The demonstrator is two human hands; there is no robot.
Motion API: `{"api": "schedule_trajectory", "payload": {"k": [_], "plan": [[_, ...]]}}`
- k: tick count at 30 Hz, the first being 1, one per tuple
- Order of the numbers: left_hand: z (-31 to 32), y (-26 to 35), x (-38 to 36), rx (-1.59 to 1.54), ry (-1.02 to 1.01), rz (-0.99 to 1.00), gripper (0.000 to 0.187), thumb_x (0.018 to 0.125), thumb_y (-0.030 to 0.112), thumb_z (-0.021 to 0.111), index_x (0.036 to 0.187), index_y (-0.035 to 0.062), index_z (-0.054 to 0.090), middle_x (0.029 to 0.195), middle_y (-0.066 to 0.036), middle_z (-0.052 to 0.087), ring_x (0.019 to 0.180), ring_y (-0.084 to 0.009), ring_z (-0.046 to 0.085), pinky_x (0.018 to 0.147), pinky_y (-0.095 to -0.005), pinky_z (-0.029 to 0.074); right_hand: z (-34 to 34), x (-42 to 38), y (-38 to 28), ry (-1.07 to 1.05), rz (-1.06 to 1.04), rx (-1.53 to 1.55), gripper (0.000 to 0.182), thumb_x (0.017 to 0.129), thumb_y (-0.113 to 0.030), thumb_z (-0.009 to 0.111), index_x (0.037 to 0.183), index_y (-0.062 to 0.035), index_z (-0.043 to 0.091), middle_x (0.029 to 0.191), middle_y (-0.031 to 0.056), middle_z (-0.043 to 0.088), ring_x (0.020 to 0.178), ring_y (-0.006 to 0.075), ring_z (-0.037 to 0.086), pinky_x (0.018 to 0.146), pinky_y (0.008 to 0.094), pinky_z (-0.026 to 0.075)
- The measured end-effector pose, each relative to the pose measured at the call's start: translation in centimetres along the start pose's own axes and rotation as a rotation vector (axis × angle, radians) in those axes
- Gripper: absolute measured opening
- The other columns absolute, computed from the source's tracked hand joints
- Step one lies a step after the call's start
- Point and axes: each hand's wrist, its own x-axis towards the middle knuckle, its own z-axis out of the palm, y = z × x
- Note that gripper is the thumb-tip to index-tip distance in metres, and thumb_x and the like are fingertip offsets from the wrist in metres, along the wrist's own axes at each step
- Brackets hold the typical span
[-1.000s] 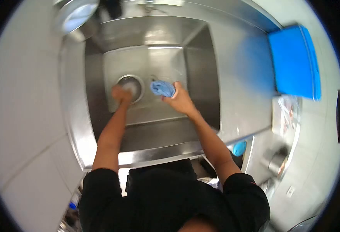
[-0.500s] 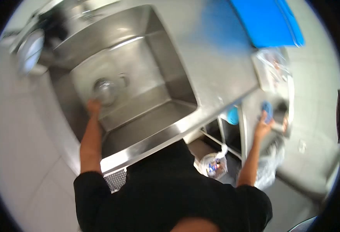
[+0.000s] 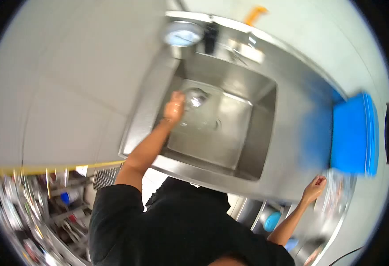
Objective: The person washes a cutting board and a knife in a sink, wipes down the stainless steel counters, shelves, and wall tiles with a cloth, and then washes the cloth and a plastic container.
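Note:
My left hand (image 3: 174, 107) is inside the steel sink (image 3: 267, 128), near its left wall, with its fingers closed at the edge of a shiny round metal item (image 3: 196, 97). Blur hides the exact grip on that item. My right hand (image 3: 315, 188) is curled closed over the right front edge of the counter (image 3: 287, 159), beside a clear plastic bag (image 3: 338, 188). Nothing shows plainly in it. A blue piece (image 3: 292, 244) lies lower down, beyond my right forearm.
A blue bin (image 3: 354, 135) stands at the counter's right end. Behind the sink are a round white-faced object (image 3: 183, 34), a black bottle-like item (image 3: 210, 37) and an orange item (image 3: 256, 14). Shelves with utensils (image 3: 70, 221) are at lower left; a turquoise bowl (image 3: 272, 221) sits below the counter.
The view has turned, so the sink appears farther right. My right hand no longer holds the blue piece and is now by the counter edge. My left hand stays beside the round metal item.

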Motion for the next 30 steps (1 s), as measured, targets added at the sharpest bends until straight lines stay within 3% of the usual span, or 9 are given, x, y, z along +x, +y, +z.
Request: {"api": "schedule_trajectory", "payload": {"k": [4, 8, 10, 12, 17, 23, 25, 27, 30], "plan": [[-2.8, 2.8, -4.0, 0.042, 0.195, 0.041, 0.022, 0.087, 0.01, 0.046, 0.107, 0.0064, 0.053, 0.119, -0.02, 0.05, 0.101, -0.0355, 0.054, 0.081, -0.0426, 0.047, 5.1, 3.0, -14.1, -0.424, -0.509, 0.495, 0.015, 0.09, -0.009, 0.051, 0.096, 0.0039, 0.057, 0.089, 0.0113, 0.055, 0.084, 0.0231, 0.053, 0.078, 0.0331, 0.044], [-6.9, 8.7, -5.7, -0.163, 0.128, -0.634, 0.032, 0.071, 0.006, 0.058, 0.103, 0.0038, 0.055, 0.11, -0.022, 0.051, 0.103, -0.0354, 0.052, 0.089, -0.0472, 0.042, 9.3, -1.1, -26.5, -0.686, -1.083, 0.731, 0.021, 0.087, -0.005, 0.051, 0.106, 0.0035, 0.058, 0.109, 0.0143, 0.055, 0.093, 0.0238, 0.054, 0.08, 0.0318, 0.044], [-7.6, 10.8, -8.5, -0.377, 0.366, -0.842, 0.031, 0.071, 0.002, 0.057, 0.102, 0.0009, 0.055, 0.1, -0.023, 0.057, 0.082, -0.037, 0.061, 0.065, -0.0421, 0.053, 6.7, -5.3, -28.9, -0.765, -1.329, 0.814, 0.025, 0.085, -0.004, 0.053, 0.109, 0.003, 0.057, 0.115, 0.0151, 0.053, 0.095, 0.0241, 0.055, 0.078, 0.0311, 0.045], [-10.5, 13.4, -10.2, -0.768, 0.362, -0.982, 0.032, 0.073, 0.003, 0.055, 0.105, -0.0013, 0.055, 0.09, -0.02, 0.061, 0.066, -0.0322, 0.065, 0.046, -0.0377, 0.054, 4.0, -8.9, -29.9, -1.249, -1.277, 0.874, 0.033, 0.079, -0.001, 0.059, 0.111, 0.0023, 0.057, 0.121, 0.0162, 0.05, 0.096, 0.0254, 0.056, 0.076, 0.0293, 0.047], [-14.9, 16.2, -13.2, -0.977, 0.333, -0.852, 0.033, 0.081, 0.016, 0.057, 0.102, -0.0083, 0.053, 0.081, -0.018, 0.062, 0.061, -0.0238, 0.065, 0.043, -0.0315, 0.054, 6.2, -12.3, -31.0, -1.002, -1.608, 1.015, 0.029, 0.071, 0.005, 0.066, 0.099, 0.0037, 0.058, 0.107, 0.0156, 0.054, 0.083, 0.026, 0.056, 0.068, 0.0306, 0.047], [-20.0, 18.9, -19.8, -1.138, 0.127, -0.722, 0.055, 0.088, 0.048, 0.05, 0.106, -0.0043, 0.047, 0.09, -0.015, 0.061, 0.061, -0.0176, 0.063, 0.039, -0.0225, 0.041, 8.0, -13.4, -31.7, -0.581, -1.237, 1.203, 0.02, 0.085, -0.013, 0.06, 0.082, 0.0045, 0.053, 0.079, 0.0148, 0.052, 0.071, 0.0323, 0.048, 0.065, 0.0402, 0.041], [-20.5, 19.4, -23.8, -1.058, 0.007, -0.695, 0.045, 0.09, 0.044, 0.049, 0.101, 0.001, 0.051, 0.084, -0.009, 0.061, 0.056, -0.0134, 0.059, 0.041, -0.022, 0.038, 12.8, -12.4, -31.8, -0.571, -1.231, 1.028, 0.035, 0.088, -0.031, 0.056, 0.082, 0.0035, 0.055, 0.083, 0.0178, 0.056, 0.075, 0.0375, 0.053, 0.067, 0.0439, 0.042], [-17.6, 16.3, -29.1, -0.889, -0.146, -0.746, 0.039, 0.09, 0.042, 0.05, 0.099, 0.0041, 0.054, 0.077, -0.005, 0.06, 0.052, -0.0105, 0.052, 0.044, -0.0234, 0.039, 17.4, -11.1, -31.1, -0.714, -1.155, 0.297, 0.053, 0.086, -0.049, 0.049, 0.092, 0.0022, 0.061, 0.095, 0.0231, 0.06, 0.083, 0.0418, 0.057, 0.073, 0.0475, 0.044], [-14.1, 15.0, -39.5, -0.843, 0.08, -0.985, 0.029, 0.076, 0.003, 0.049, 0.105, 0.0075, 0.053, 0.07, -0.007, 0.056, 0.056, -0.0137, 0.051, 0.045, -0.028, 0.04, 16.3, -9.6, -29.6, -0.699, -1.013, 0.348, 0.061, 0.083, -0.057, 0.048, 0.099, 0.0004, 0.062, 0.099, 0.0234, 0.061, 0.092, 0.0417, 0.058, 0.077, 0.0483, 0.045]]}}
